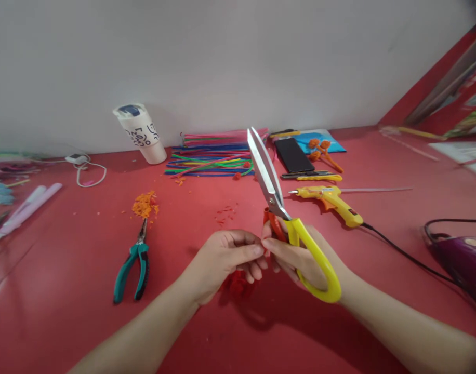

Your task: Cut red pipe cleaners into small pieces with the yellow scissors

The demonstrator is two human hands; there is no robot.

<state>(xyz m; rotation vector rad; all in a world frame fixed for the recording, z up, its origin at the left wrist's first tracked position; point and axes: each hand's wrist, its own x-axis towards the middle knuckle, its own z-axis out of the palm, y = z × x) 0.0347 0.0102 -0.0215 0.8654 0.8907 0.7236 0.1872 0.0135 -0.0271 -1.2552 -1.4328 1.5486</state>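
Note:
In the middle of the head view, my right hand (306, 259) is closed around scissors (265, 171) with yellow handles, their blades pointing up and nearly together. A bent red strip (277, 227), perhaps pipe cleaner, sits between the same fingers. My left hand (230, 254) meets the right at the fingertips, its thumb and forefinger pinching the lower end of this red strip. Below the hands lies a red fuzzy bundle (238, 285), partly hidden by the left fingers. Small red clippings (225, 212) are scattered on the table just beyond.
Teal-handled pliers (132, 267) and orange clippings (145, 203) lie left on the red table (175, 332). A white tumbler (142, 135), colourful pipe cleaners (210, 161) and a phone (294, 155) line the back. Right are a yellow glue gun (331, 200) with cord and a purple appliance (462, 259).

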